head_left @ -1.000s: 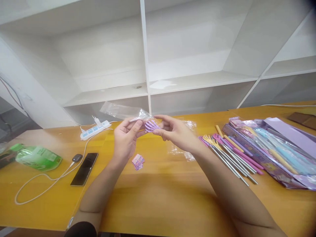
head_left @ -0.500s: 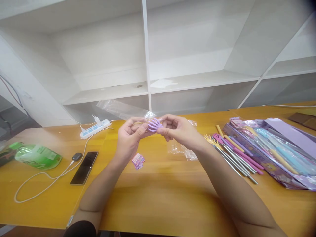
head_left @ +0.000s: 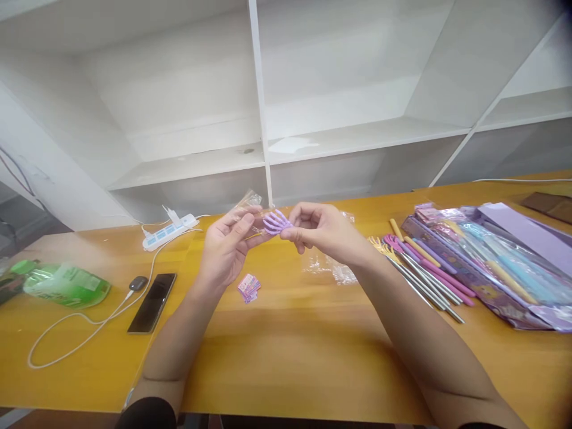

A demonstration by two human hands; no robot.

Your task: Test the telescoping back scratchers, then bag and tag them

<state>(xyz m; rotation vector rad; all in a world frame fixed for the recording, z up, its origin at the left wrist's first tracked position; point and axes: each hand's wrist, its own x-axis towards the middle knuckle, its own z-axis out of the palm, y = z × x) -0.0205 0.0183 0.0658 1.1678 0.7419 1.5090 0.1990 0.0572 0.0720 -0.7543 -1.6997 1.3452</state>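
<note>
Between thumb and fingers, my right hand (head_left: 319, 231) pinches a back scratcher by its purple claw-shaped head (head_left: 276, 221). The rest of it is hidden. My left hand (head_left: 230, 244) is closed on a clear plastic bag (head_left: 248, 202), whose crumpled end rises behind the fingers. The claw's tips point toward the left hand and the bag; whether they are inside it I cannot tell. Below the hands lies a small pile of pink and purple printed cards (head_left: 248, 288). More clear plastic bags (head_left: 333, 265) lie on the table under my right wrist.
On the right lie several back scratchers with metal rods (head_left: 422, 277), beside a purple box (head_left: 487, 295) of bagged ones. To the left are a phone (head_left: 152, 302), a green bottle (head_left: 62, 283), a cabled black device (head_left: 137, 283) and a power strip (head_left: 170, 231). White shelves (head_left: 263, 119) stand behind.
The clear bag, stretched out to the left before, has swung in and bunched behind my left fingers. My left hand has opened a little away from the right one. The purple claw stays pinched.
</note>
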